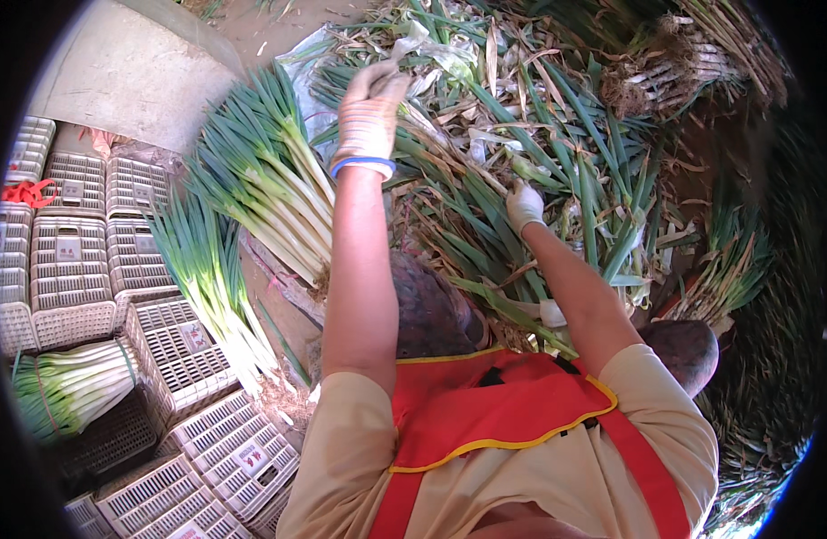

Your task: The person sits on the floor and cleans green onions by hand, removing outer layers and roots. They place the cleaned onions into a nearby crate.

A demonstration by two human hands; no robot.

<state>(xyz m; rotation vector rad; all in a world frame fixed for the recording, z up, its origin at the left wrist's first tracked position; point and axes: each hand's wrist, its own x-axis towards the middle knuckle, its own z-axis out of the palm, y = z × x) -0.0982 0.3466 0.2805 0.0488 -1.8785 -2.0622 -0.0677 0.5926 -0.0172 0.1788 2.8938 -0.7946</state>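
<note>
My left hand (376, 101), in a striped whitish glove with a blue cuff, is raised over the pile with its fingers bent and blurred. A pale, filmy leaf sheath (411, 42) shows just beyond its fingertips; whether the hand holds it, I cannot tell. Lower and to the right, my right hand (524, 205), in a white glove, is closed around one end of a long brownish leek-like onion stalk (447, 141). That stalk slants up towards my left hand. Beneath both hands lie green leaves and dry peelings (507, 128).
Cleaned long green onions (278, 195) lie left of my left arm, with a second bunch (214, 290) beside them on plastic crates (177, 350). A tied bundle (83, 384) rests at lower left. Unpeeled onions with roots (683, 67) lie at upper right.
</note>
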